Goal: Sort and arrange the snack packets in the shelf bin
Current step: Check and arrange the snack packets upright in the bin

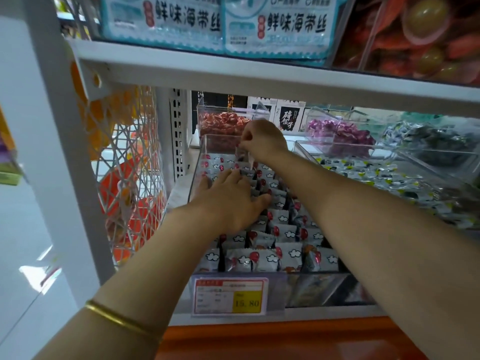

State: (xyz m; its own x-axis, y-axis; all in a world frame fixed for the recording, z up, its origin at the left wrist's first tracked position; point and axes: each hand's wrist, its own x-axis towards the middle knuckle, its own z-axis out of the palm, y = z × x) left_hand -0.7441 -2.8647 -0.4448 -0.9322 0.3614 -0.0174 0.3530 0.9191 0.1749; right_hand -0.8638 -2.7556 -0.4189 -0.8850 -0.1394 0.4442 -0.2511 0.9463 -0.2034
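A clear plastic shelf bin (195,175) holds several small grey snack packets (284,231) with red and white cloud prints, standing in rows. My left hand (231,197) lies flat on the packets in the bin's left middle, fingers spread and pressing them. My right hand (262,137) is raised over the far end of the bin and pinches one packet (242,154) by its top edge, holding it upright just above the back row.
A white shelf board (259,76) hangs low over the bin. Behind stand bins of red candies (220,123) and purple candies (342,132). Another bin of grey-yellow packets (384,183) lies to the right. A price tag (231,296) fronts the bin; a white wire basket (130,162) is left.
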